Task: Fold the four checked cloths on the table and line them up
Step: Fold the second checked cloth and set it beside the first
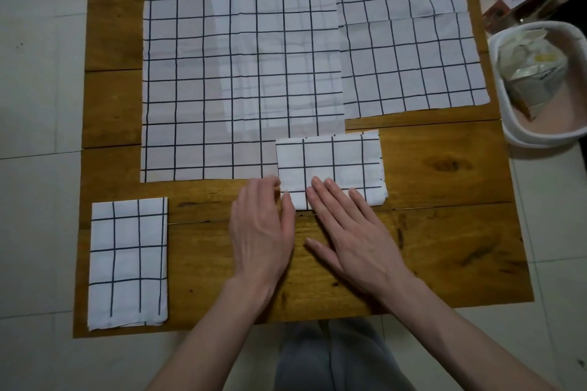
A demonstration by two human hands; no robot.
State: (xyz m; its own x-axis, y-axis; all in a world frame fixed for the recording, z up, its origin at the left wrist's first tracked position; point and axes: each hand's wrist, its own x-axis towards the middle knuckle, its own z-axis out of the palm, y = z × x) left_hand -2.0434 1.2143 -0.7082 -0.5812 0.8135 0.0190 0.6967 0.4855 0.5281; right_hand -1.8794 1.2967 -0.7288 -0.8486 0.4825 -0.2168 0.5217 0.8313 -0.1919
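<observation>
On the brown wooden table point(444, 247), both hands lie flat and open: left hand point(262, 232), right hand point(352, 232) touching a small folded white checked cloth point(330, 165), which overlaps 1 big unfolded checked cloth point(241, 57).

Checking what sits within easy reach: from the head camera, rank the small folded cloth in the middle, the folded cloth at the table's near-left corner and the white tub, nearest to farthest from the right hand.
1. Small folded cloth: under the right hand's fingertips, touching.
2. White tub: off the table's right edge, on the floor.
3. Folded cloth at the near-left corner: beyond the left hand.
</observation>
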